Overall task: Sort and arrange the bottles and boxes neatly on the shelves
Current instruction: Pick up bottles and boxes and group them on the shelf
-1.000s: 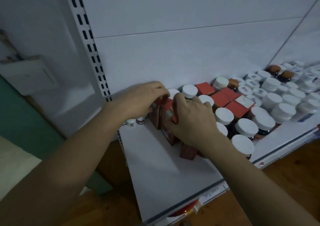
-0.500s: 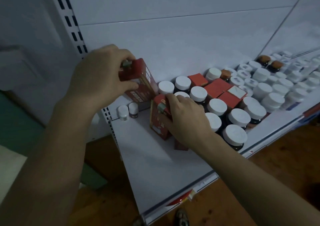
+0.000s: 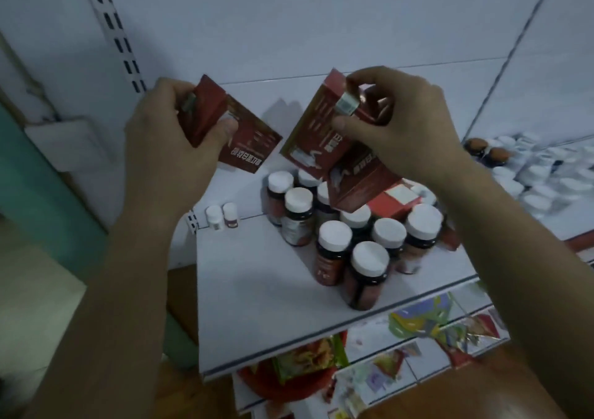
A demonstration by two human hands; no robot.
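My left hand point(image 3: 173, 142) grips a red box point(image 3: 238, 132) held up in the air above the shelf's left part. My right hand point(image 3: 398, 122) holds two red boxes together, the upper one point(image 3: 315, 135) tilted and the lower one point(image 3: 360, 180) under my palm. Below them a cluster of dark bottles with white caps point(image 3: 350, 245) stands on the white shelf point(image 3: 257, 306). More red boxes point(image 3: 398, 200) sit behind the bottles, partly hidden by my right wrist.
Two small white-capped vials point(image 3: 221, 216) stand at the shelf's back left corner. Several more white-capped bottles point(image 3: 540, 174) crowd the far right. A lower shelf point(image 3: 385, 364) holds colourful packets. A slotted upright point(image 3: 119, 29) rises at the left.
Both hands have lifted off the shelf with boxes. The left rose further with its box; the right picked up two boxes from beside the bottles. The view tilted down.
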